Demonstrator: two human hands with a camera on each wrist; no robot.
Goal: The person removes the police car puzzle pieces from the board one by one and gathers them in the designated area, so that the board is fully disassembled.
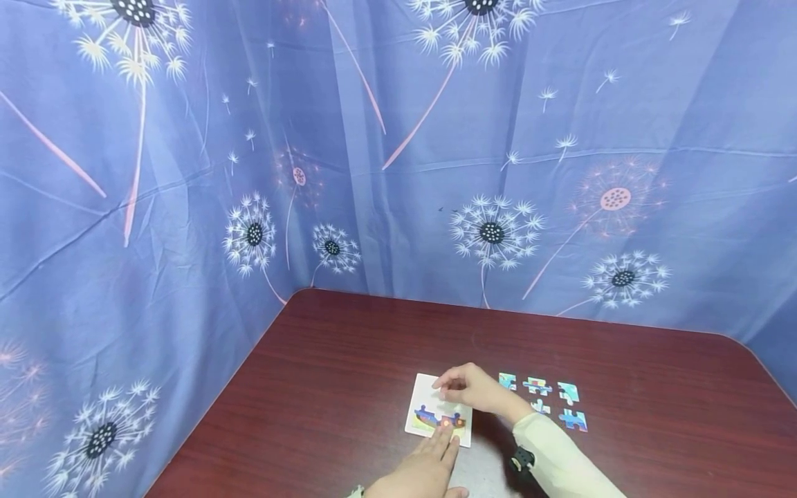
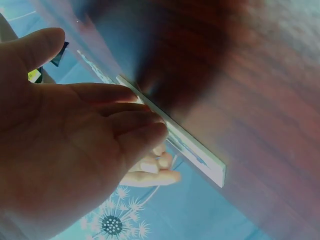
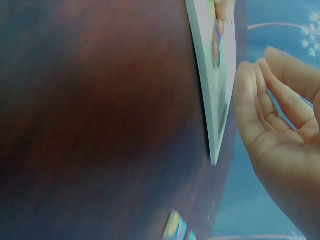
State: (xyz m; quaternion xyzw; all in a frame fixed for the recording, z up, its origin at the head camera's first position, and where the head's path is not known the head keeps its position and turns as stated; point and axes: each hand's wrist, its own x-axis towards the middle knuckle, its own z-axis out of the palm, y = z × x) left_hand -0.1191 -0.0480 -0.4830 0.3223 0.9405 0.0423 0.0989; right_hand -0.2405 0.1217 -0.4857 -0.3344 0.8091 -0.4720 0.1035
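Note:
A white puzzle board (image 1: pixel 425 389) lies flat on the table, with joined blue, red and yellow pieces (image 1: pixel 427 416) along its near part. My left hand (image 1: pixel 423 469) rests its straight fingertips on the board's near edge, over those pieces. In the left wrist view, the fingers of the left hand (image 2: pixel 85 145) lie against the thin board (image 2: pixel 202 161). Over the board's far right part hovers my right hand (image 1: pixel 478 391), fingers loosely bent. Nothing shows between the fingers of the right hand (image 3: pixel 280 117) in the right wrist view, and they stand apart from the board (image 3: pixel 204 75).
Several loose jigsaw pieces (image 1: pixel 569 393) lie to the right of the board, beyond the right forearm. The dark red wooden table (image 1: pixel 336 360) has rounded far corners. Behind and to the left hangs a blue curtain (image 1: pixel 398 228) with dandelion prints.

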